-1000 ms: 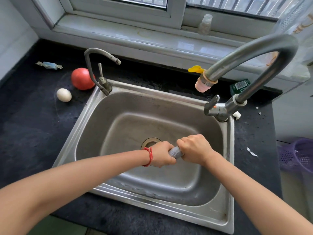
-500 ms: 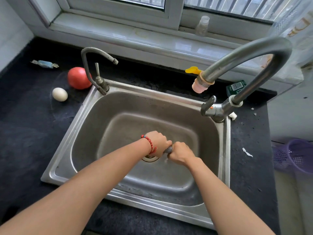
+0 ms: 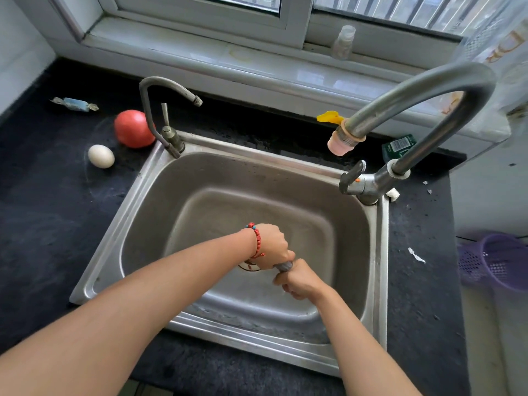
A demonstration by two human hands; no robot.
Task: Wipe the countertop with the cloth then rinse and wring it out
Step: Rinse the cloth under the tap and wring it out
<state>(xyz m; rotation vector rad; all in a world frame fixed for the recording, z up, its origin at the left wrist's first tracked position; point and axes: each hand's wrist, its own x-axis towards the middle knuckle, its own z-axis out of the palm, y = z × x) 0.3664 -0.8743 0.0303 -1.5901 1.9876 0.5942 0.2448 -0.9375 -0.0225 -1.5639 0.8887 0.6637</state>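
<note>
Both my hands are down inside the steel sink [image 3: 137, 224], close over the drain [image 3: 249, 267]. A grey cloth [image 3: 284, 266] is rolled tight between them, and only a short twisted piece shows. My left hand [image 3: 273, 245], with a red bead bracelet at the wrist, grips one end. My right hand [image 3: 298, 278] grips the other end, slightly lower and nearer to me. The fists almost touch. The big curved tap [image 3: 423, 90] with a pink nozzle [image 3: 341, 142] arches over the sink's right side; no water runs from it.
Dark countertop [image 3: 48, 212] surrounds the sink. On its left lie a tomato [image 3: 133, 128], an egg [image 3: 101, 156] and a wrapped candy [image 3: 75, 103]. A small tap [image 3: 163, 115] stands at the sink's back left. A green packet [image 3: 398, 145] and paper scraps [image 3: 415, 255] lie right; a purple basket [image 3: 497, 260] sits beyond.
My two fists have twisted the cloth further: the left hand rolled up and away, the right dropped lower and nearer. Less cloth shows between them, and both sit lower, over the drain.
</note>
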